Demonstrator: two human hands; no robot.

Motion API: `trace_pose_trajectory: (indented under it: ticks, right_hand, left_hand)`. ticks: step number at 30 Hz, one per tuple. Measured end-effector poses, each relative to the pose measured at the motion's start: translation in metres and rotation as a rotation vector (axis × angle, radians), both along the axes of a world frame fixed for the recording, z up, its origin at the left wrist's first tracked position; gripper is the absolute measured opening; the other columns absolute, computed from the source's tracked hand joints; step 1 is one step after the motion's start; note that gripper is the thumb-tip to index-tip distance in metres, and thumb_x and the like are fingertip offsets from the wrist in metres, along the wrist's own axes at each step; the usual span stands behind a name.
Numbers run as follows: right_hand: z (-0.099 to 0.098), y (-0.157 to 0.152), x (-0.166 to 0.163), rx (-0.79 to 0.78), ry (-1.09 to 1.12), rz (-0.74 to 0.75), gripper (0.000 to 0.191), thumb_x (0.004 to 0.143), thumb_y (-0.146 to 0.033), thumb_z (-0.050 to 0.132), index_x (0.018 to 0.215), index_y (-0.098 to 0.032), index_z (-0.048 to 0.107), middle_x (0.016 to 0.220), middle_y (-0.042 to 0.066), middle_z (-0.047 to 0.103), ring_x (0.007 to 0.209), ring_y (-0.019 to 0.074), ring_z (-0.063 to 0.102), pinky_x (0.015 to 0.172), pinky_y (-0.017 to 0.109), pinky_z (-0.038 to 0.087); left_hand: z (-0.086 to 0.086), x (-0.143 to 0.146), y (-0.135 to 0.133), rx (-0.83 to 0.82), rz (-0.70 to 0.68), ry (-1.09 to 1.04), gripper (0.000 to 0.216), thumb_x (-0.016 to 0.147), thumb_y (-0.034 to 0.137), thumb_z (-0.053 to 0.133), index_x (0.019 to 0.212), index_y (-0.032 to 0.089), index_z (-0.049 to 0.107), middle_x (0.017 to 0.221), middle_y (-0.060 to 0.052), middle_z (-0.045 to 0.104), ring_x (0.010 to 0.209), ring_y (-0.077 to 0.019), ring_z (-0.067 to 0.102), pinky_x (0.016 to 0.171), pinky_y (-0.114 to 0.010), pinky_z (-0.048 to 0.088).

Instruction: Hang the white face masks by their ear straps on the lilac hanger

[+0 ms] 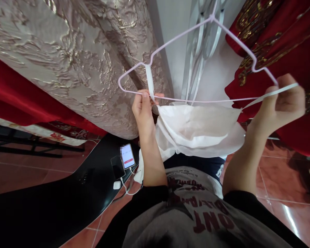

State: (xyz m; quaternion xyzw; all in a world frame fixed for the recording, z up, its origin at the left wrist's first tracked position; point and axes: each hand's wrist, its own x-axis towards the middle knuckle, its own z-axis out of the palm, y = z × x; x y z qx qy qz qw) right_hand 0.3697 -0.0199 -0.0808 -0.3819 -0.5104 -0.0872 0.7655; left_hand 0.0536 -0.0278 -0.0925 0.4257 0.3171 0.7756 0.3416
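A pale pink clothes hanger (181,39) hangs in front of me, its hook cut off by the top edge. From its lower bar droops a white sheer garment (196,127) with thin straps. One white strap (150,81) loops over the notch at the hanger's left shoulder. There, my left hand (145,108) pinches the lower bar beside the strap's base. My right hand (284,103) is closed at the hanger's right end, with the other white strap (286,88) pulled taut across its fingers. Part of the hanger's right tip is hidden behind that hand.
Textured beige fabric (105,69) hangs at the left, red gold-trimmed fabric (286,44) at the right. A grey metal frame (196,65) stands behind the hanger. On a black bench (54,203) at lower left lie a lit phone (128,156), a dark phone (117,167) and a white earbud case (116,185).
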Motion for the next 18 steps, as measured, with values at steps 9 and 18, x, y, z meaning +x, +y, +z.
trace_pose_trajectory:
  ticks: [9,18]
  right_hand:
    - [0.072,-0.010,-0.028,-0.405,-0.376,0.151,0.016,0.083,-0.031,0.087,0.096,-0.026,0.077,0.089,0.004,0.071,0.088,0.0193,0.070,0.083,0.041,0.058]
    - [0.029,-0.014,-0.073,-0.142,-0.426,0.277,0.024,0.098,-0.044,0.065,0.113,-0.028,0.075,0.106,0.004,0.073,0.103,0.0219,0.069,0.090,0.043,0.055]
  left_hand:
    - [0.001,0.000,-0.003,-0.056,0.025,-0.006,0.028,0.105,0.044,0.063,0.086,0.024,0.060,0.079,-0.002,0.075,0.063,-0.0144,0.056,0.066,-0.027,0.049]
    - [-0.002,0.004,-0.003,-0.084,0.051,0.036,0.032,0.105,0.050,0.064,0.086,0.023,0.063,0.085,-0.003,0.078,0.067,-0.0139,0.062,0.073,-0.027,0.055]
